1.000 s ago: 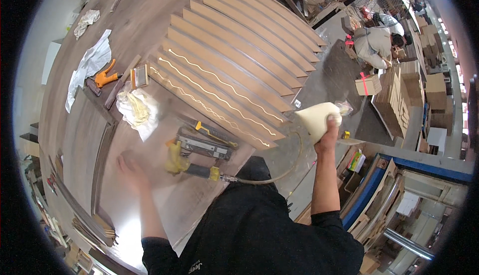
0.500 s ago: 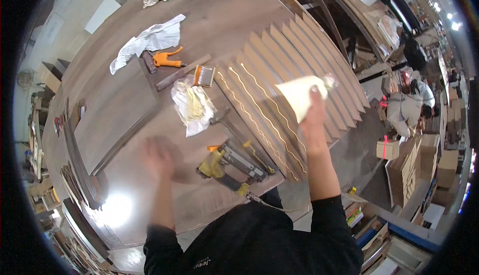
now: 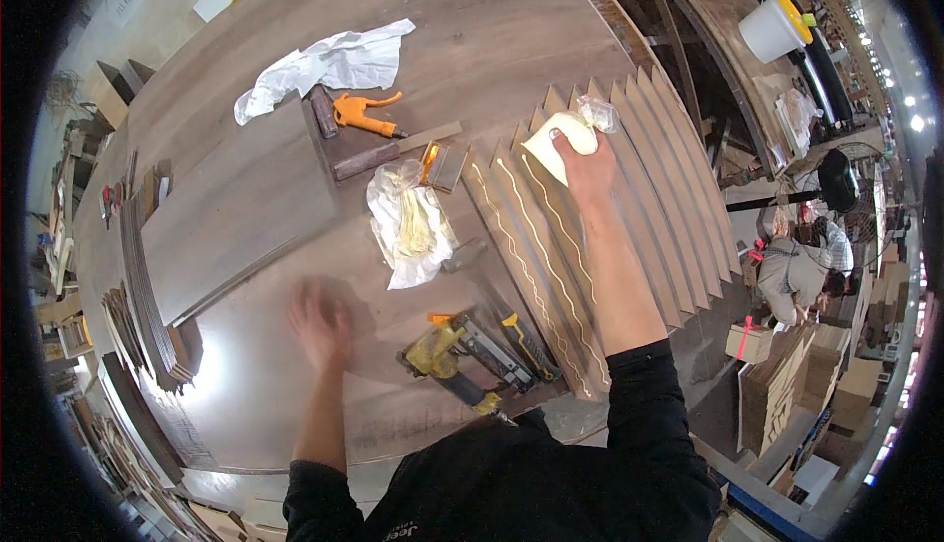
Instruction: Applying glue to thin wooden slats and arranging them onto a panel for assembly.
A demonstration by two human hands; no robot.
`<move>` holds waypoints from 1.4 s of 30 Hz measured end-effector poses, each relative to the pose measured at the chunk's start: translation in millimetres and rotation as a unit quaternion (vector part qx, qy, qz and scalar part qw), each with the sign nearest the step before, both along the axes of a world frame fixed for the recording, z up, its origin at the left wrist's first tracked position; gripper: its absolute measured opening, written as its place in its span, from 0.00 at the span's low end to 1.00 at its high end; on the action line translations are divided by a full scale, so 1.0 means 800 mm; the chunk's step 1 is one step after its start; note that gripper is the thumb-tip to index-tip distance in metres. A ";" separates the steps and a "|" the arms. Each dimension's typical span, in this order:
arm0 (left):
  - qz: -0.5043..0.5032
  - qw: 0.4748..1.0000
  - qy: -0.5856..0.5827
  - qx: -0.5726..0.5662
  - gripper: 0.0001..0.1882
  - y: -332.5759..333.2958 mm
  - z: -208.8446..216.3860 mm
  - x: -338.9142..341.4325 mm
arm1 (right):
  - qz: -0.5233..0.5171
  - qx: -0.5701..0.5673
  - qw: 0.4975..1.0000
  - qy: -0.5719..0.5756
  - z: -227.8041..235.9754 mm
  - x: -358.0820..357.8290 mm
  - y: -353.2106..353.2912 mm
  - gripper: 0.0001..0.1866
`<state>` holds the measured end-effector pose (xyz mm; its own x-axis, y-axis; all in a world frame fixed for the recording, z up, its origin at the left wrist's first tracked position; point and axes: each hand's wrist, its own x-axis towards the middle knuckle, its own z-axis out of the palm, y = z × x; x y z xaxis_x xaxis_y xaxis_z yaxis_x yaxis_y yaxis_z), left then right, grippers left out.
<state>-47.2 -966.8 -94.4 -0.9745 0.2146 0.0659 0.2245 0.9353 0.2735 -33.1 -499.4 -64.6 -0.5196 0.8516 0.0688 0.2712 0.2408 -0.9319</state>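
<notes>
My right hand is closed around a soft bag of cream-coloured glue, with loose clear plastic at its far end. It is over a row of overlapping brown board strips. Wavy beads of glue run along the nearest-left strips; the third bead reaches up close to the bag. On the left, my left hand hovers over or rests on the brown tabletop, fingers apart, slightly blurred and holding nothing. Between my hands lies a yellow-and-black nail gun, with a black-and-yellow handled tool beside it.
A glue-smeared white plastic sheet, a scraper and an orange air blow gun lie mid-table. Flat boards are stacked left. A white cloth lies behind. A person bends beside cartons at right.
My right hand has carried the glue bag farther away along the strips, and the third bead now ends near it. My left hand remains low on the left. The whole view has shifted slightly.
</notes>
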 end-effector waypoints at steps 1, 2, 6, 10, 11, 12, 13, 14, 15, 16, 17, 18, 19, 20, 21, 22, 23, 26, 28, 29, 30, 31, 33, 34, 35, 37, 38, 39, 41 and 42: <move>0.000 1.000 0.000 0.006 0.29 0.000 0.001 -0.001 | 0.017 0.001 1.000 0.009 0.002 -0.001 0.000 0.24; 0.000 1.000 0.000 0.013 0.29 0.000 0.001 -0.002 | 0.034 0.002 0.999 0.018 0.004 -0.001 0.000 0.23; 0.001 1.000 0.012 0.001 0.29 -0.003 -0.006 -0.003 | -0.014 -0.117 0.993 0.030 0.019 0.028 0.014 0.22; -0.006 1.000 0.000 0.016 0.29 0.000 0.001 -0.003 | -0.048 -0.111 0.991 0.053 0.042 0.032 0.014 0.23; -0.006 1.000 -0.005 0.016 0.30 0.000 0.001 -0.004 | -0.063 -0.105 0.992 0.030 0.045 0.030 0.015 0.24; -0.009 1.000 -0.004 0.017 0.30 0.000 -0.001 -0.004 | -0.066 -0.104 0.992 0.032 0.039 0.027 0.020 0.24; -0.014 1.000 0.003 0.006 0.30 -0.003 -0.004 -0.005 | -0.074 -0.095 0.992 0.040 0.034 0.019 0.021 0.25; -0.018 1.000 0.010 -0.005 0.30 -0.005 -0.007 -0.005 | -0.082 -0.087 0.992 0.048 0.030 0.013 0.022 0.25; -0.019 1.000 0.012 -0.006 0.30 -0.006 -0.010 -0.005 | -0.099 -0.055 0.993 0.012 0.027 0.010 0.023 0.25; -0.018 1.000 0.016 -0.010 0.30 -0.007 -0.012 -0.004 | -0.099 -0.056 0.993 0.015 0.025 0.005 0.024 0.25; -0.017 1.000 0.019 -0.015 0.30 -0.007 -0.012 -0.004 | -0.086 -0.033 0.995 0.028 0.021 -0.001 0.025 0.25; -0.017 1.000 0.021 -0.015 0.30 -0.008 -0.011 -0.004 | -0.073 -0.011 0.996 0.042 0.017 -0.007 0.027 0.24; -0.017 1.000 0.022 -0.013 0.30 -0.005 -0.010 -0.003 | -0.068 -0.011 0.996 0.047 0.014 -0.013 0.030 0.24; -0.018 0.999 0.024 -0.011 0.30 -0.004 -0.009 -0.003 | -0.068 -0.010 0.996 0.048 0.012 -0.014 0.032 0.24; -0.018 1.000 0.024 -0.010 0.30 -0.003 -0.008 -0.003 | -0.067 -0.004 0.997 0.039 0.010 -0.015 0.034 0.24; -0.019 1.000 0.023 -0.005 0.30 -0.003 -0.008 -0.003 | -0.065 0.001 0.997 0.030 0.009 -0.017 0.034 0.24; -0.021 1.000 0.023 -0.001 0.30 -0.003 -0.007 -0.002 | -0.064 0.001 0.998 0.029 0.005 -0.018 0.036 0.24; -0.022 1.000 0.021 -0.006 0.29 -0.003 -0.001 -0.001 | -0.065 0.015 0.997 0.024 0.003 -0.017 0.033 0.23; -0.017 1.000 0.017 -0.005 0.29 -0.004 0.000 -0.001 | -0.062 0.007 0.997 0.042 0.013 -0.002 0.024 0.23; -0.016 1.000 0.014 -0.003 0.29 -0.004 -0.001 -0.001 | -0.061 0.007 0.997 0.041 0.018 0.005 0.021 0.23; -0.014 1.000 0.014 -0.003 0.29 -0.004 -0.001 -0.002 | -0.074 -0.004 0.996 0.043 0.022 0.014 0.018 0.22; -0.018 1.000 0.013 -0.001 0.28 -0.002 0.001 -0.002 | -0.088 -0.015 0.995 0.046 0.027 0.023 0.016 0.22; -0.023 1.000 0.012 0.001 0.28 -0.003 -0.002 -0.001 | -0.088 -0.028 0.995 0.036 0.032 0.042 0.011 0.22; -0.023 1.000 0.016 0.002 0.29 -0.006 -0.006 -0.001 | -0.090 -0.041 0.995 0.027 0.034 0.052 0.008 0.22; -0.024 1.000 0.020 0.003 0.31 -0.009 -0.009 -0.002 | -0.062 -0.031 0.997 0.020 0.034 0.062 0.006 0.22; -0.028 0.999 0.021 0.000 0.31 -0.009 -0.008 -0.002 | -0.071 -0.045 0.996 0.038 0.036 0.079 0.004 0.22; -0.029 0.999 0.023 -0.004 0.30 -0.006 -0.006 -0.002 | -0.075 -0.060 0.994 0.057 0.036 0.088 0.004 0.22; -0.035 0.999 0.022 -0.003 0.30 -0.003 -0.003 -0.002 | -0.082 -0.058 0.993 0.057 0.033 0.099 0.005 0.22; -0.023 1.000 0.005 -0.004 0.30 0.002 0.003 -0.001 | -0.084 -0.010 0.996 -0.005 0.025 0.120 0.005 0.21; -0.028 1.000 0.006 -0.004 0.30 0.003 0.003 -0.001 | -0.090 -0.011 0.996 -0.004 0.023 0.131 0.004 0.21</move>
